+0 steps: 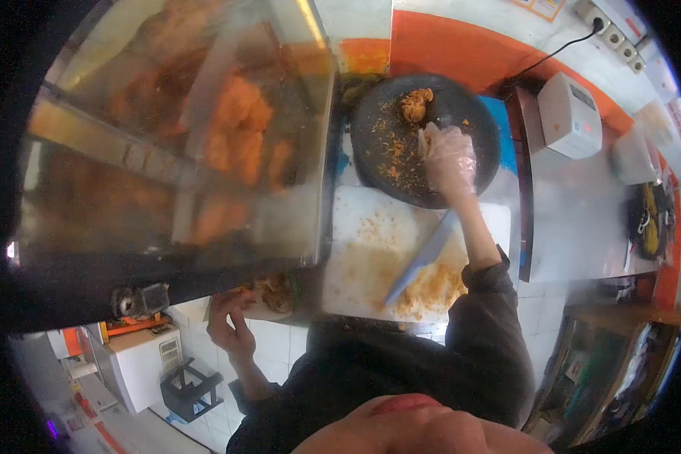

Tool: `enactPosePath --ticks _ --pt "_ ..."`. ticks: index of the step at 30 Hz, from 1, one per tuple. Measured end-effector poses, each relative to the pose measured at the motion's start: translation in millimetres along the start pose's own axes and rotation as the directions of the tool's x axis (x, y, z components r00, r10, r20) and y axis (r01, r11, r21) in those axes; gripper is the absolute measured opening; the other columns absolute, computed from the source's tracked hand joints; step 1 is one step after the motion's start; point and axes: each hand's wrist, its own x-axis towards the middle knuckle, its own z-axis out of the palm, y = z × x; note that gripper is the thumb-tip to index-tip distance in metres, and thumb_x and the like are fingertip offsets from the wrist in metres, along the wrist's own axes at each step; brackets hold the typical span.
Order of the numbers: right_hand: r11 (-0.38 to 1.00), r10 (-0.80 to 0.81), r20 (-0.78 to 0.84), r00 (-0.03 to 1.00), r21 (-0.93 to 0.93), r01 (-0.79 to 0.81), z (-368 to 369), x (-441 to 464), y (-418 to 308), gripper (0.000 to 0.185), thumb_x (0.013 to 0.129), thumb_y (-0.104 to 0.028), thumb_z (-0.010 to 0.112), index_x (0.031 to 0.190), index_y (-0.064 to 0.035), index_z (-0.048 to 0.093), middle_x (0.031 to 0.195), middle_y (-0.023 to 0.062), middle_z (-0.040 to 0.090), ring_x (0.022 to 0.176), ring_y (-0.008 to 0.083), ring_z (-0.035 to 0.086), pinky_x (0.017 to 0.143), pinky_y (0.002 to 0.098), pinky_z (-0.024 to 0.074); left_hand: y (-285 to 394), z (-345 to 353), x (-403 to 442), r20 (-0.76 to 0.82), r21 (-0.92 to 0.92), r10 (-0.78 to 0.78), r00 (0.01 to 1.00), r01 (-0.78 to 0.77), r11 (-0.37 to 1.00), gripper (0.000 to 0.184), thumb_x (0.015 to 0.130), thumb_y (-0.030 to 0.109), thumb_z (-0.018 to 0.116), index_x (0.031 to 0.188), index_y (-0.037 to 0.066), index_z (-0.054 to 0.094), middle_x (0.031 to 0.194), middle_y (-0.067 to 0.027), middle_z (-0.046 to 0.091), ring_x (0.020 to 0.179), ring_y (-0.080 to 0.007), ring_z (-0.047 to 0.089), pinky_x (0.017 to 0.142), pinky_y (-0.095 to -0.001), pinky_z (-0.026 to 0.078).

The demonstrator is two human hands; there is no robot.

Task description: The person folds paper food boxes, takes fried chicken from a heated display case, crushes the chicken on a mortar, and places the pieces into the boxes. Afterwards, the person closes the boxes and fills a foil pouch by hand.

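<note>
My right hand (450, 160), in a clear plastic glove, is inside a wide black stone mortar (477, 106). Its fingers are drawn together, and what lies between them I cannot make out. Just beyond them sits a piece of fried chicken (416, 104), with loose crumbs (392, 155) spread over the mortar's left side. My bare left hand (233, 327) grips the edge of a paper wrapper (261, 311) with brown food (274, 291) on it, partly under the display case. A blue knife (422, 257) lies on the crumb-strewn white cutting board (348, 280).
A glass display case (321, 151) holding orange-brown fried food (238, 129) fills the left side. To the right, a white boxy device (570, 117) stands on a metal counter (560, 227). A dark stool (191, 390) is on the tiled floor, lower left.
</note>
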Motion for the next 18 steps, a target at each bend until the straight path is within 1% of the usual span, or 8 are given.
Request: enactPosePath --ticks 2,4,5,7,9,12,16,18 --pt "0.94 -0.289 -0.104 0.952 -0.219 0.262 15 2 8 0.018 0.081 -0.025 0.055 0.074 -0.0089 0.059 0.069 0.0152 0.055 0.059 0.03 0.055 0.054 0.0397 0.0478 -9 4 -5 -0.036 -0.029 -0.003 0.999 0.002 1.0 0.011 0.09 0.008 0.05 0.09 0.0 0.059 0.084 -0.0118 0.063 0.076 -0.0233 0.059 0.074 -0.0348 0.045" --pt "0.938 -0.318 -0.117 0.941 -0.183 0.295 15 4 6 0.014 0.08 -0.018 0.055 0.074 -0.0052 0.056 0.068 0.0145 0.053 0.054 0.029 0.052 0.048 0.0404 0.045 -11 10 -5 -0.079 -0.065 0.008 0.997 -0.013 0.998 0.011 0.09 0.008 0.051 0.094 0.0 0.057 0.088 -0.0129 0.062 0.081 -0.0242 0.059 0.078 -0.0373 0.045" --pt "0.796 -0.457 -0.128 0.88 -0.5 0.341 24 18 18 0.014 0.078 -0.017 0.056 0.075 -0.0036 0.055 0.07 0.0155 0.053 0.055 0.0293 0.053 0.046 0.0404 0.0442 -9 17 -3 -0.14 0.063 0.114 0.984 -0.106 0.992 0.013 0.09 0.007 0.05 0.101 0.001 0.054 0.095 -0.0136 0.059 0.089 -0.0253 0.056 0.081 -0.0383 0.043" --pt "0.817 -0.514 -0.189 0.837 -0.406 0.409 -22 43 12 0.017 0.078 -0.018 0.055 0.077 -0.0009 0.055 0.067 0.0165 0.053 0.055 0.0308 0.054 0.045 0.0415 0.0433 -11 20 -8 -0.118 0.207 0.201 0.972 -0.174 0.963 0.029 0.089 0.006 0.048 0.117 0.001 0.044 0.111 -0.0184 0.048 0.108 -0.0313 0.047 0.09 -0.0428 0.038" --pt "0.998 -0.018 -0.157 0.987 0.061 0.028 8 88 42 0.032 0.08 -0.028 0.053 0.08 0.0033 0.059 0.068 0.0227 0.059 0.07 0.0366 0.06 0.062 0.0446 0.0484 -7 41 -11 -0.231 0.155 0.169 0.958 -0.135 0.979 0.029 0.088 0.008 0.051 0.115 -0.001 0.046 0.116 -0.0198 0.046 0.111 -0.0294 0.045 0.094 -0.0422 0.035" --pt "0.911 -0.135 0.212 0.968 0.412 0.037 51 120 69 0.049 0.085 -0.04 0.043 0.079 0.0036 0.063 0.09 0.0224 0.063 0.086 0.0365 0.061 0.08 0.0422 0.0462 -6 54 -19 -0.266 0.222 0.099 0.959 -0.038 0.974 0.042 0.086 0.011 0.053 0.123 -0.005 0.042 0.129 -0.0253 0.037 0.126 -0.0311 0.033 0.104 -0.0424 0.026" --pt "0.968 -0.112 0.19 0.975 0.243 0.064 100 142 81 0.051 0.086 -0.043 0.042 0.075 0.0014 0.065 0.091 0.0205 0.063 0.089 0.0366 0.061 0.08 0.0402 0.0467 21 60 -26 -0.113 0.306 -0.232 0.966 0.256 0.917 0.057 0.089 0.02 0.047 0.134 -0.011 0.027 0.138 -0.0293 0.028 0.129 -0.0384 0.029 0.106 -0.0448 0.023" --pt "0.938 0.232 0.271 0.934 0.192 -0.289 61 125 59 0.056 0.087 -0.047 0.038 0.071 -0.0001 0.066 0.088 0.0223 0.063 0.089 0.0373 0.06 0.08 0.0404 0.0463 16 56 -32 0.073 0.22 -0.229 0.971 0.209 0.953 0.066 0.089 0.024 0.049 0.137 -0.01 0.018 0.14 -0.0309 0.022 0.13 -0.0399 0.025 0.106 -0.0452 0.021"
